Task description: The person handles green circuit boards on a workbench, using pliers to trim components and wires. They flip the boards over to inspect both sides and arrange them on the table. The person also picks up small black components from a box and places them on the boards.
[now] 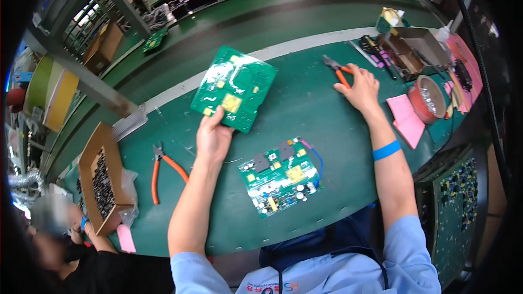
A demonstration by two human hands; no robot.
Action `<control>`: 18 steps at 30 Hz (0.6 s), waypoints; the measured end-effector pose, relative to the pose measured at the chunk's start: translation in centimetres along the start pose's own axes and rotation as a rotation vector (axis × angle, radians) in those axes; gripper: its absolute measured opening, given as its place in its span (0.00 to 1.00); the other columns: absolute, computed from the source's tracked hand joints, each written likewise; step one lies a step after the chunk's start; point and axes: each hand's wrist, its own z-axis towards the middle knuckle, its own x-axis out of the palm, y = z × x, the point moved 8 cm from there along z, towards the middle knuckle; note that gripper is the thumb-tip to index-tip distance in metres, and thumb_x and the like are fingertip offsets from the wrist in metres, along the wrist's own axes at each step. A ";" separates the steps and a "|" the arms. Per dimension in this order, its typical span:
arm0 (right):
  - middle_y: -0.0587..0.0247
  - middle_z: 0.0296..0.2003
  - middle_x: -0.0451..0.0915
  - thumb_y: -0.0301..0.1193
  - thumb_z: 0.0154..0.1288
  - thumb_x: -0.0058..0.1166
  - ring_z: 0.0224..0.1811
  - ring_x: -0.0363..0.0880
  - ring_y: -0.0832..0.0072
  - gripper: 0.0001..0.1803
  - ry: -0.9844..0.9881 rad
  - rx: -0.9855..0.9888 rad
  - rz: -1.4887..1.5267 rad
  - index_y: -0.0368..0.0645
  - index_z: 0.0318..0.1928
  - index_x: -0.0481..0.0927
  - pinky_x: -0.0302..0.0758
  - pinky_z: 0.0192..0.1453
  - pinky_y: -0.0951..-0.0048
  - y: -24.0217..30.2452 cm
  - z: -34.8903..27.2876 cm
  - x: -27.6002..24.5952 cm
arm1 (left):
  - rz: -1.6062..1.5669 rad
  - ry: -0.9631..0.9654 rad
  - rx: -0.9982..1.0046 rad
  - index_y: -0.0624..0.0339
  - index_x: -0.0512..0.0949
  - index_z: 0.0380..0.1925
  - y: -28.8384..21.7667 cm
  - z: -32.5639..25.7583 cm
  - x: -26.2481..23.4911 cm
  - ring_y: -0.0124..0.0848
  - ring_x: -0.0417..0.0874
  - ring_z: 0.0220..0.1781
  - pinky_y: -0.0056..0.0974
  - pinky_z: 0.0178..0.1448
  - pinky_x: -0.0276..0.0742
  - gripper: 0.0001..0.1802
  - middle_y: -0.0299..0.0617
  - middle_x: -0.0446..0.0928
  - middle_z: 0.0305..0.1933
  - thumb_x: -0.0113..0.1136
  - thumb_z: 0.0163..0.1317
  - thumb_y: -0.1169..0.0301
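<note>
My left hand [214, 137] grips the lower edge of a green circuit board [255, 93], thumb on its upper face. That face shows yellow patches and shiny solder marks. At the far right of the mat, my right hand [360, 88] is closed round the orange handles of a pair of side cutters [341, 76], whose jaws point far left. Part of the handles is hidden by the hand. Between my forearms a second circuit board [280, 177] lies component side up, with black blocks, capacitors and a blue wire. A second pair of orange-handled cutters [156, 177] lies beside my left forearm.
A cardboard box [87, 160] of small black parts stands at the left, near another person's arm [101, 241]. At the right are pink papers [406, 120], a round reddish container [427, 99] and a tool tray [417, 49]. A green conveyor [305, 8] runs behind the bench.
</note>
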 end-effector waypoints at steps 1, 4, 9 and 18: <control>0.55 0.42 0.69 0.47 0.39 0.60 0.49 0.63 0.63 0.34 -0.026 -0.033 -0.046 0.48 0.49 0.68 0.55 0.52 0.59 -0.2 0.2 -0.2 | -0.012 0.003 0.004 0.64 0.60 0.50 0.3 0.2 0.2 0.38 0.69 0.52 0.46 0.53 0.66 0.20 0.46 0.67 0.51 0.45 0.58 0.70; 0.55 0.45 0.67 0.44 0.39 0.61 0.52 0.61 0.63 0.34 -0.066 -0.041 -0.063 0.48 0.49 0.68 0.53 0.56 0.58 0.5 0.1 -0.5 | 0.013 -0.010 -0.021 0.63 0.60 0.50 0.3 0.2 0.0 0.37 0.69 0.52 0.45 0.53 0.66 0.19 0.45 0.66 0.51 0.44 0.59 0.70; 0.58 0.42 0.71 0.36 0.44 0.57 0.49 0.66 0.64 0.20 -0.180 -0.223 0.335 0.44 0.40 0.74 0.59 0.53 0.64 3.2 0.1 -1.9 | -0.014 -0.025 -0.021 0.64 0.60 0.51 0.2 0.4 -0.5 0.36 0.68 0.53 0.44 0.55 0.64 0.19 0.45 0.66 0.52 0.43 0.59 0.69; 0.58 0.26 0.78 0.23 0.54 0.45 0.30 0.78 0.74 0.08 0.035 -0.204 0.631 0.37 0.35 0.76 0.71 0.34 0.77 5.2 -1.1 -0.5 | -0.088 -0.002 -0.061 0.65 0.61 0.50 1.4 0.7 -0.3 0.37 0.67 0.54 0.44 0.58 0.61 0.20 0.45 0.67 0.52 0.42 0.60 0.67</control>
